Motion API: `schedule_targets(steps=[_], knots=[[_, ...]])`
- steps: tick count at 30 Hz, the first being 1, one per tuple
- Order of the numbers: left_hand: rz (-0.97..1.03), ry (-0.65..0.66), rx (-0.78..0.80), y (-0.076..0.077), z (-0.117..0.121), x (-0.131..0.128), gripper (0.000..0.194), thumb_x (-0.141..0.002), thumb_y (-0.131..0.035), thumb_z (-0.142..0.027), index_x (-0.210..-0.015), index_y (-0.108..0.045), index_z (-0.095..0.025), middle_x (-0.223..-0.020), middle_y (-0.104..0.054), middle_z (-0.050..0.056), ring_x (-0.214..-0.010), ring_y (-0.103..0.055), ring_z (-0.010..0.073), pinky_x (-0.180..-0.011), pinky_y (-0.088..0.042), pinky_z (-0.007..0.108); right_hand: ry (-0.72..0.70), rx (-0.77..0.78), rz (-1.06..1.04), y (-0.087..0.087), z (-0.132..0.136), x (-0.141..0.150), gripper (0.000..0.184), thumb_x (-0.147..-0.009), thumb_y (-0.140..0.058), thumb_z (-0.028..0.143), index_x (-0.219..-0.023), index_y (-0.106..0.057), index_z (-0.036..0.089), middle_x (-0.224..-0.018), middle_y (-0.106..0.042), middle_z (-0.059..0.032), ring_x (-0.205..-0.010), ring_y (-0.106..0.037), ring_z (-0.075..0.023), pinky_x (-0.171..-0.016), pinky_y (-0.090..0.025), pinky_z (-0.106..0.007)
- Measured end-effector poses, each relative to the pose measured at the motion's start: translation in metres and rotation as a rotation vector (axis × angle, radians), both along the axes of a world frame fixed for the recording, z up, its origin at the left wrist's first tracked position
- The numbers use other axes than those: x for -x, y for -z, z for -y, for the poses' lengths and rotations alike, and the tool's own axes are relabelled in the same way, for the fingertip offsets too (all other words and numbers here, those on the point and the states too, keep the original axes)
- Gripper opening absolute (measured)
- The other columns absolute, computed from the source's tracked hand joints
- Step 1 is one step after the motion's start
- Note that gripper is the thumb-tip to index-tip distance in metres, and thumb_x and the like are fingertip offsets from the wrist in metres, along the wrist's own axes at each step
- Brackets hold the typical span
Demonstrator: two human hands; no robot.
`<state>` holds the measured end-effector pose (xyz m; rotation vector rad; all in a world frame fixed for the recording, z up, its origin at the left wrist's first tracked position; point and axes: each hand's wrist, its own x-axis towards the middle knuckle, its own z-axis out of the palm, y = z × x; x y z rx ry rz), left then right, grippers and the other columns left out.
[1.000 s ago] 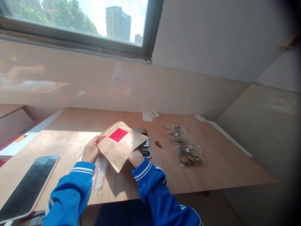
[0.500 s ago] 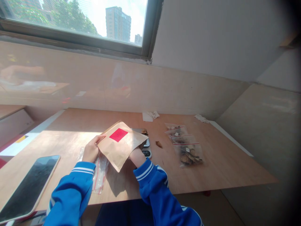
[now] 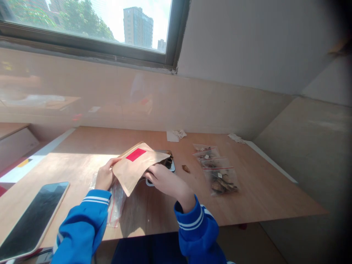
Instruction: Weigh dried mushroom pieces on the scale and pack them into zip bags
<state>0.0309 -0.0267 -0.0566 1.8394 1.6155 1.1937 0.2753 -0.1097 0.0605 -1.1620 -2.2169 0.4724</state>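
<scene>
A brown kraft paper bag (image 3: pixel 143 161) with a red square label is tilted over a small scale (image 3: pixel 172 167). My left hand (image 3: pixel 106 174) grips the bag's left end. At the bag's lower right edge, my right hand (image 3: pixel 165 179) has its fingers curled against the paper, the fingertips partly hidden. Dark dried pieces (image 3: pixel 167 161) show on the scale beside the bag's mouth; the bag covers most of the scale. One brown dried piece (image 3: pixel 186 168) lies alone on the table to the right. Clear zip bags (image 3: pixel 117 209) lie under my left wrist.
Several zip bags of dried brown pieces (image 3: pixel 223 181) lie to the right. A phone (image 3: pixel 35 216) rests at the left edge. Crumpled white paper (image 3: pixel 180 134) is near the wall, with another white scrap (image 3: pixel 235 138) at the back right.
My right hand has come out from behind the paper bag to its lower right edge, so more of the hand shows. The bag has tipped slightly flatter, its lower corner shifting left.
</scene>
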Motion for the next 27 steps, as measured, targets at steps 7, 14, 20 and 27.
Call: schedule_targets(steps=[7, 14, 20, 27], knots=[[-0.028, 0.002, -0.005, 0.004, -0.002, 0.002, 0.036, -0.077, -0.055, -0.032, -0.111, -0.064, -0.024, -0.11, -0.07, 0.004, -0.102, -0.064, 0.0234, -0.087, -0.049, 0.032, 0.063, 0.017, -0.086, -0.002, 0.009, -0.014, 0.022, -0.09, -0.053, 0.011, -0.104, -0.065, 0.022, -0.11, -0.066, -0.0041, -0.105, -0.058, -0.0189, -0.093, -0.047, -0.033], [-0.082, -0.019, 0.019, -0.004, 0.003, -0.001, 0.037, -0.079, -0.053, -0.032, -0.113, -0.062, -0.025, -0.11, -0.07, 0.003, -0.103, -0.064, 0.024, -0.086, -0.048, 0.031, 0.285, -0.26, -0.159, 0.005, 0.01, -0.014, 0.012, -0.087, -0.061, 0.021, -0.097, -0.068, 0.022, -0.091, -0.068, -0.0024, -0.093, -0.058, -0.0198, -0.087, -0.044, -0.034], [-0.131, -0.022, 0.008, 0.0, 0.0, 0.004, 0.039, -0.08, -0.051, -0.038, -0.115, -0.061, -0.025, -0.107, -0.071, 0.004, -0.1, -0.065, 0.0259, -0.083, -0.05, 0.031, 0.386, -0.364, -0.255, 0.009, 0.009, -0.019, 0.018, -0.089, -0.059, 0.029, -0.105, -0.066, 0.027, -0.094, -0.067, -0.0027, -0.095, -0.056, -0.0201, -0.087, -0.043, -0.036], [-0.169, -0.124, 0.093, 0.016, -0.013, 0.011, 0.039, -0.075, -0.055, -0.049, -0.1, -0.061, -0.019, -0.086, -0.073, 0.014, -0.08, -0.069, 0.033, -0.068, -0.052, 0.036, 0.459, -0.368, -0.284, 0.02, -0.009, -0.015, 0.015, -0.087, -0.062, 0.03, -0.101, -0.066, 0.027, -0.094, -0.067, -0.0016, -0.094, -0.054, -0.0198, -0.087, -0.039, -0.034]])
